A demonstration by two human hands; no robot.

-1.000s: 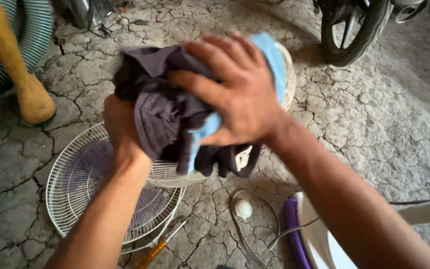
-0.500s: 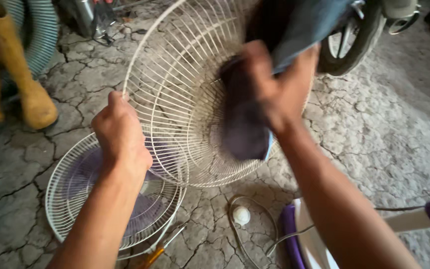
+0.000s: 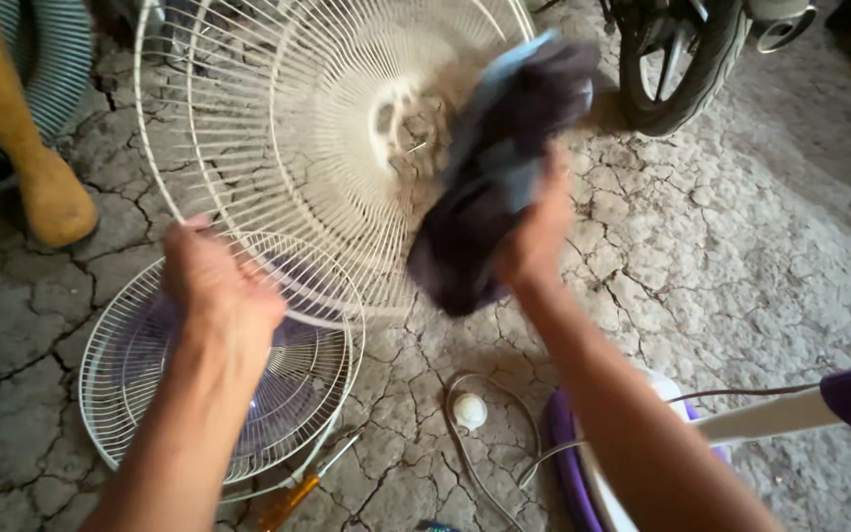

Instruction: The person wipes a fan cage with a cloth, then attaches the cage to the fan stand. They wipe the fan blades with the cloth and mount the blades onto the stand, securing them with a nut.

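Head view, looking down.

Left hand, at 8 o'clock of frame centre: closed on the lower rim of white wire fan guard. Guard tipped up on edge, hollow side toward the camera, hub ring near 12 o'clock. Judged: tilted this way so the inner wires face the cloth while the rim grip steadies it.

Right hand, just right of centre: clenched around dark bunched cloth with a pale blue layer showing at its upper edge. Cloth pressed against or just in front of the guard at its 3 o'clock side; contact not certain, motion blur.

Second fan guard, at 7 o'clock: flat on cracked concrete floor, purple blades visible through the wires, partly under the raised guard's lower rim.

Screwdriver with orange handle at 6 o'clock, just beside the flat guard. White cord with small round switch at 5 o'clock. Purple-and-white fan stand at 4 o'clock. Yellow rubber boot at 9 o'clock. Motorbike tyre at 1 o'clock.

Hidden or unclear:
- Right fingers mostly buried in cloth; thumb side blurred.
- Left fingertips behind the rim, not seen.
- Fan stand base cut off by the right forearm and frame edge.
- Boot top, tyre top and ribbed hose behind the boot cropped.
- Screwdriver tip lost under the guard rim.
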